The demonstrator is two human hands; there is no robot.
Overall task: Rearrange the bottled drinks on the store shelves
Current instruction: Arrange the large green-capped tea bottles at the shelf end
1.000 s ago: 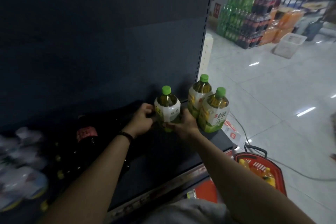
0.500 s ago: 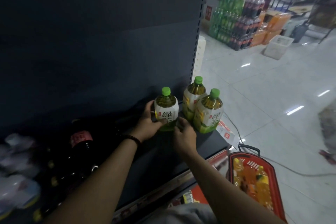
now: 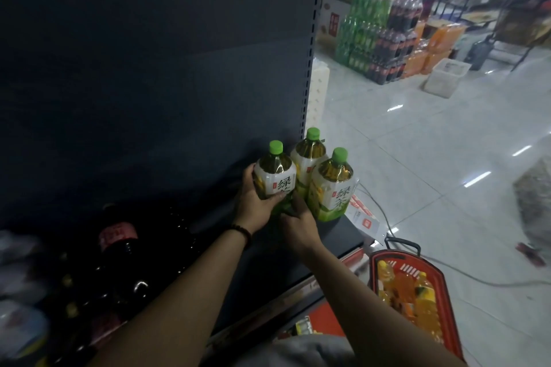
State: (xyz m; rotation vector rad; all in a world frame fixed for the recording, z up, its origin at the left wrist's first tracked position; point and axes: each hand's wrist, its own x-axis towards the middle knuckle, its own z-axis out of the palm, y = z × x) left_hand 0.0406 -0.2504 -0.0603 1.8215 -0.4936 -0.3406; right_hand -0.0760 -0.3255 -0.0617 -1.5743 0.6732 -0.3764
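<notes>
**Store aisle, dark shelf, both hands on one green tea bottle**

Dim store aisle, with a pale tiled floor (image 3: 417, 158) off to the right and a dark back panel (image 3: 149, 68) filling most of the view. Down low is a dark shelf (image 3: 335, 231), and three green-capped tea bottles sit bunched at its right end.

The left-hand grip (image 3: 256, 202) is wrapped round the leftmost one, the green tea bottle (image 3: 275, 179), with fingers round its left side and the thumb across the white label. The right-hand grip (image 3: 298, 225) is on the same bottle lower down, fingers curled against its green bottom part. So both grips are closed on that one bottle. It's upright and touching its neighbours. Can't tell if it's resting on the shelf or lifted a bit, since the hands cover its base.

The back bottle (image 3: 308, 155) stands just behind it against the panel's edge. The front-right bottle (image 3: 332, 185) stands right at the shelf end. There's a dark wristband (image 3: 241, 231) on the left wrist.

Further left on the shelf is a dark cola bottle (image 3: 119, 235) with a red label, pretty blurry. On the floor below the shelf end sits a red basket (image 3: 384, 259) with orange drink bottles (image 3: 423, 304) in it. Way back there are stacked drink packs (image 3: 378, 36) in green, dark and orange, plus a white bin (image 3: 447, 77).
</notes>
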